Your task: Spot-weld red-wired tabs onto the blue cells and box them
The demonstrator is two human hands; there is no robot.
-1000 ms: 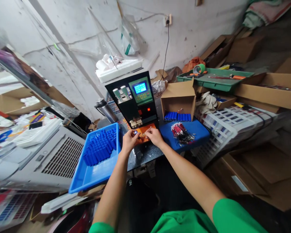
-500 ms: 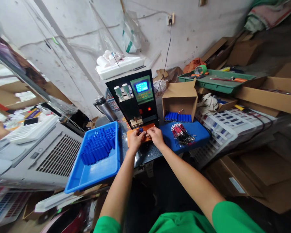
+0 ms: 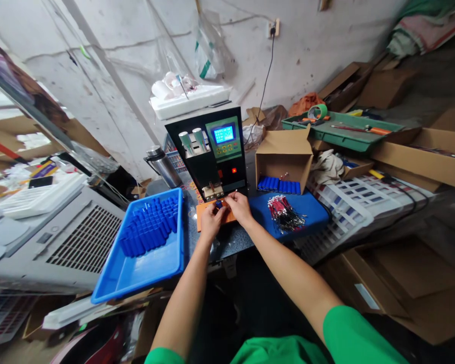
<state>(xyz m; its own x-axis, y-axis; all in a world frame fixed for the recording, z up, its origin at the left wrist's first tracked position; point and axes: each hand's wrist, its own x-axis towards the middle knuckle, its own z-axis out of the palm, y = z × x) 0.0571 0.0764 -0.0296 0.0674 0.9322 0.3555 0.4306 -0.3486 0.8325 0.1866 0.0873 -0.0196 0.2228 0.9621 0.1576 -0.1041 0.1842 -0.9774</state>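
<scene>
My left hand (image 3: 211, 218) and my right hand (image 3: 238, 207) meet over an orange plate (image 3: 203, 210) at the foot of a black machine (image 3: 211, 151) with a lit blue screen. Together they pinch a small blue cylinder (image 3: 219, 203) just under the machine's metal tips. A thin wire seems to run from my right fingers, though it is too small to be sure. A blue tray (image 3: 144, 263) with several blue cylinders lies to the left. On a blue mat (image 3: 311, 205) to the right rests a bundle of red and black wires (image 3: 284, 212).
An open cardboard box (image 3: 284, 156) with a row of blue cylinders stands behind the mat. A green tray (image 3: 341, 129) of tools sits at the back right. A grey appliance (image 3: 60, 242) is at the left, a steel flask (image 3: 161, 164) beside the machine, and cardboard boxes at the right.
Both hands have moved forward across the orange plate, bringing the blue cylinder close under the machine's tips. The view has drifted slightly to the right.
</scene>
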